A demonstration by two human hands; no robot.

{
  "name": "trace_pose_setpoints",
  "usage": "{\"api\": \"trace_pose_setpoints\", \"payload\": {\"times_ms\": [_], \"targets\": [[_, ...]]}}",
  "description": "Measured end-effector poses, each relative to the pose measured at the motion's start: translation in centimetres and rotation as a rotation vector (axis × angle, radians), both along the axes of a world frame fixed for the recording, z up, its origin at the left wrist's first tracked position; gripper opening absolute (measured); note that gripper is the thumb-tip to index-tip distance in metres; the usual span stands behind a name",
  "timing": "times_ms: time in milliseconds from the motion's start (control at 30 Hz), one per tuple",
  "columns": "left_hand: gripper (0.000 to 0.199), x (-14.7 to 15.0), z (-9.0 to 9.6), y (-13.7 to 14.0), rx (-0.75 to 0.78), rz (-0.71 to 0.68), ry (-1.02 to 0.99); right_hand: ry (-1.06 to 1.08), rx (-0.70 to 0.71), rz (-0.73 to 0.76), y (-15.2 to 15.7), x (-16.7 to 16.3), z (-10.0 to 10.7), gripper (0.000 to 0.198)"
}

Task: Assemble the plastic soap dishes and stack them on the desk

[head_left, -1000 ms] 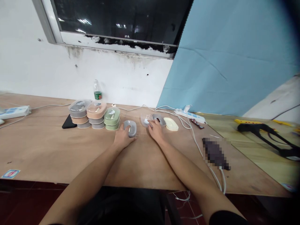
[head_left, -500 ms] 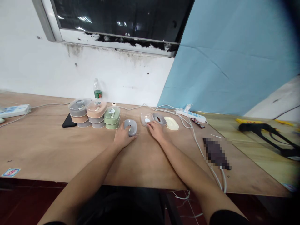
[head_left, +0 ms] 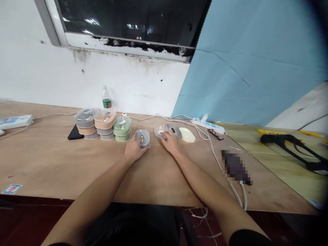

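My left hand [head_left: 134,149] is curled around the left and near sides of a small grey storage box [head_left: 144,136] on the table. A pale piece shows in the middle of this box. My right hand [head_left: 169,141] is at the near right rim of a clear plastic lid [head_left: 157,127], its fingertips over a white round spot there. Right of the clear lid lie a grey oval-slotted insert [head_left: 171,128], partly behind my fingers, and a cream oval lid [head_left: 187,134].
Lidded boxes stand stacked at left: grey [head_left: 86,117], peach [head_left: 105,118] and green [head_left: 122,125]. A black phone-like slab [head_left: 75,133] lies beside them. Against the wall stands a bottle [head_left: 106,99]. Cables run to a power strip [head_left: 211,126]. A blurred dark object [head_left: 235,166] lies at right.
My right fingers have shifted slightly up and inward over the clear lid. The grey box under my left hand has tilted or moved very slightly; the left hand is nearly still.
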State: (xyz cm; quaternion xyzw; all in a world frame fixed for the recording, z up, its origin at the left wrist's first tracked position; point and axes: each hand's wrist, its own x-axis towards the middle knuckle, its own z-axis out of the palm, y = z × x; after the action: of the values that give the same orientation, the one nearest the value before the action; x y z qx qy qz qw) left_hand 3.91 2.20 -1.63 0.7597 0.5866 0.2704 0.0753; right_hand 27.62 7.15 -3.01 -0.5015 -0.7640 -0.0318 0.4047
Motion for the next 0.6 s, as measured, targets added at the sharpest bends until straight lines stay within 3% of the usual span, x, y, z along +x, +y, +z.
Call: {"api": "trace_pose_setpoints", "payload": {"times_ms": [100,367,600], "targets": [[0.064,0.0,0.1,-0.1,0.059,-0.020,-0.098,0.035,0.049,0.027,-1.2,-0.9,0.9,0.024],[0.056,0.6,0.7,-0.8,0.119,-0.237,-0.322,-0.063,0.013,0.361,-4.6,-4.0,1.9,0.029],[0.052,0.4,0.5,-0.4,0.156,-0.263,-0.448,0.085,0.027,0.384,-5.4,-5.1,1.7,0.016]]}}
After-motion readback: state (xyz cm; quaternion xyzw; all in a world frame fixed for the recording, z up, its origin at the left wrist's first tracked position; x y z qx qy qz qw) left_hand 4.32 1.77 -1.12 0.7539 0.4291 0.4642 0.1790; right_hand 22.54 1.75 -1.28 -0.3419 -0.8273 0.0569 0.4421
